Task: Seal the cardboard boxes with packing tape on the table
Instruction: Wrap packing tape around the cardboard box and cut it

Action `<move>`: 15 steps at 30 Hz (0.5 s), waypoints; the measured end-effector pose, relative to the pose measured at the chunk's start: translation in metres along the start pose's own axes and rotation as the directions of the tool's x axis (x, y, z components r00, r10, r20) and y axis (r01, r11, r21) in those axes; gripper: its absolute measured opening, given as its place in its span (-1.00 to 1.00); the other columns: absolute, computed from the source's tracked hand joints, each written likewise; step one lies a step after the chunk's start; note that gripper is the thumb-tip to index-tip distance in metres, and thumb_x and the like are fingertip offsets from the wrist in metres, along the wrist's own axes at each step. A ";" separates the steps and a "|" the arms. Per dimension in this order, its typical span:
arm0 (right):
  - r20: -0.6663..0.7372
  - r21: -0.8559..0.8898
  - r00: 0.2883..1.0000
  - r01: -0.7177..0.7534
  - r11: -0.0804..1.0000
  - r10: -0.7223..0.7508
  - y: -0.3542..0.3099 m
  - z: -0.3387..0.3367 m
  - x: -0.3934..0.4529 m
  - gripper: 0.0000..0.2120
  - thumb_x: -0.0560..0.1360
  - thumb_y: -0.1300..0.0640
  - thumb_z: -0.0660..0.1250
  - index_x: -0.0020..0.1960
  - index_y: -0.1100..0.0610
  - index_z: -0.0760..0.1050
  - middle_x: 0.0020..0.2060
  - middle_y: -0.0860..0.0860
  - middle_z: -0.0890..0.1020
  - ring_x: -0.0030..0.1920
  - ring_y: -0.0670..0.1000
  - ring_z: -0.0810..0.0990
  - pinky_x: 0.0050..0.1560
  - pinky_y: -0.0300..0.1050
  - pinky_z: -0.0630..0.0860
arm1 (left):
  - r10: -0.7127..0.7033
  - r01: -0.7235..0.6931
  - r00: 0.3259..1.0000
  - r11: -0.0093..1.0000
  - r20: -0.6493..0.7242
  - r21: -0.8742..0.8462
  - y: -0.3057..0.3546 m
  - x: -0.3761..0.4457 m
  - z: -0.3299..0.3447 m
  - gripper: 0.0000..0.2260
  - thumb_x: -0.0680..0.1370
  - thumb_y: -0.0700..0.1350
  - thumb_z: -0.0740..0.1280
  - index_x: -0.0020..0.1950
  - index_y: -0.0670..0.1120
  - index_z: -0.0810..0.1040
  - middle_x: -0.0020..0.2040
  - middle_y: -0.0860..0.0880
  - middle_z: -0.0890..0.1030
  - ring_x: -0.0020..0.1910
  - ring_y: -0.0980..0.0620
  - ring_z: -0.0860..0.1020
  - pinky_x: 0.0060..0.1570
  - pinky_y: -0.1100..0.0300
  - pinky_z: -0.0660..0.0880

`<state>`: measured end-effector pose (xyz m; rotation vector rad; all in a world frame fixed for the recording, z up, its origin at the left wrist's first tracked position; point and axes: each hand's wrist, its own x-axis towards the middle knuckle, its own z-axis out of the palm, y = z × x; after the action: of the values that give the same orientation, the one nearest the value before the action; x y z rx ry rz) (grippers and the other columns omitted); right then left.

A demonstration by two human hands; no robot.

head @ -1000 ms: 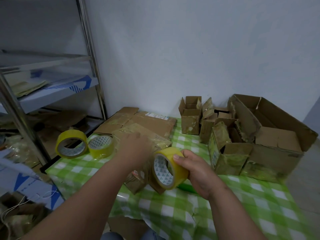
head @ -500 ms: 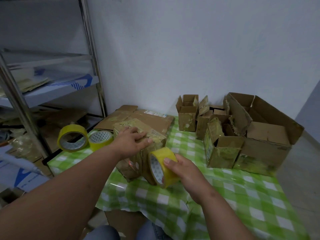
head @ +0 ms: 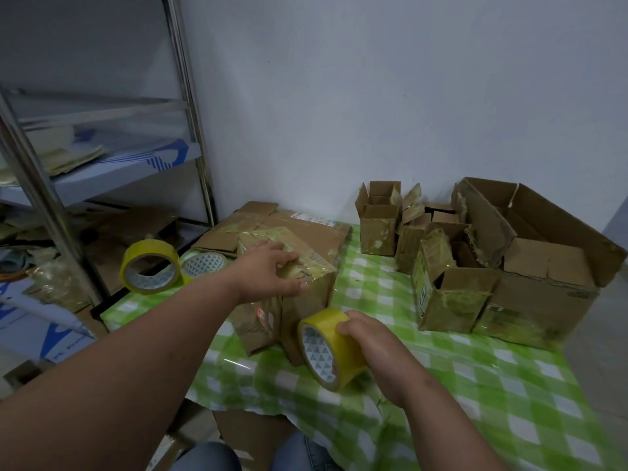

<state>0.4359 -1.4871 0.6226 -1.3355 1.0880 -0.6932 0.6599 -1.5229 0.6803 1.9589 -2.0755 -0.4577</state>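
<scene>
The tape roll (head: 331,348) is now lower, beside the box (head: 289,287) on the table (head: 475,385). The right hand (head: 370,348) grips it; the left hand (head: 268,270) lies spread on the box top.

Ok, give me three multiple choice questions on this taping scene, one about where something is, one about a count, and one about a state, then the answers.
1. Where does the left hand rest?
A. On top of the taped box
B. On the metal shelf
C. Inside the large open box

2. How many yellow tape rolls are in view?
A. One
B. Three
C. Five

3. In what state is the large box at the right?
A. Sealed shut
B. Flattened
C. Open, flaps up

Answers:
1 A, the fingers lie across the box's top.
2 B, one roll is gripped by the right hand, and two more sit at the left edge of the table.
3 C, its flaps stand up and the inside shows.
</scene>
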 end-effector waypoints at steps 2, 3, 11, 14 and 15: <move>0.017 0.025 1.000 -0.017 1.000 0.017 -0.002 0.001 0.005 -0.70 0.39 -0.05 0.28 -0.05 0.17 0.45 -0.05 0.13 0.42 -0.04 0.13 0.47 0.00 0.04 0.34 | 0.028 -0.028 0.999 0.999 0.030 -0.029 0.000 0.002 -0.007 -0.37 0.52 0.18 0.37 0.54 0.09 0.27 0.60 -0.03 0.12 0.59 -0.05 -0.06 0.52 -0.06 -0.02; 0.023 0.021 1.000 -0.008 1.000 0.007 -0.003 0.004 0.007 -0.72 0.33 -0.06 0.27 -0.08 0.12 0.43 -0.10 0.11 0.40 -0.09 0.09 0.44 -0.03 0.02 0.31 | 0.043 -0.042 0.998 0.998 0.036 -0.036 0.000 0.003 -0.010 -0.40 0.54 0.15 0.36 0.54 0.08 0.28 0.60 -0.02 0.10 0.59 -0.05 -0.07 0.52 -0.06 -0.03; 0.110 -0.045 0.992 0.058 0.997 -0.053 -0.004 0.018 0.019 -0.70 0.40 -0.16 0.31 -0.08 0.05 0.59 -0.19 0.06 0.64 -0.15 0.02 0.58 -0.05 0.00 0.44 | 0.024 -0.020 0.994 0.999 -0.108 0.042 0.001 -0.003 0.011 -0.24 0.36 0.41 0.21 0.51 0.12 0.31 0.47 0.01 0.30 0.47 -0.09 0.13 0.43 -0.03 0.16; 0.120 -0.037 0.990 0.082 0.996 -0.077 -0.002 0.017 0.017 -0.73 0.40 -0.18 0.35 -0.17 0.02 0.56 -0.28 -0.01 0.57 -0.22 0.00 0.52 -0.11 -0.01 0.40 | 0.020 -0.007 0.974 0.998 -0.224 0.056 0.001 -0.004 0.023 -0.41 0.51 0.30 0.29 0.50 0.14 0.34 0.44 0.04 0.35 0.46 -0.07 0.16 0.43 0.02 0.18; 0.122 -0.020 0.989 0.084 0.996 -0.081 -0.001 0.016 0.016 -0.72 0.40 -0.19 0.37 -0.17 0.03 0.55 -0.27 0.02 0.55 -0.22 0.01 0.51 -0.11 -0.01 0.39 | 0.019 -0.003 0.974 0.998 -0.226 0.070 0.002 -0.004 0.025 -0.44 0.54 0.27 0.27 0.51 0.13 0.33 0.46 0.04 0.35 0.47 -0.07 0.15 0.44 0.03 0.16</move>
<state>0.4568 -1.4950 0.6184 -1.4320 0.9516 -0.6527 0.6486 -1.5176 0.6578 1.9349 -1.9809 -0.1519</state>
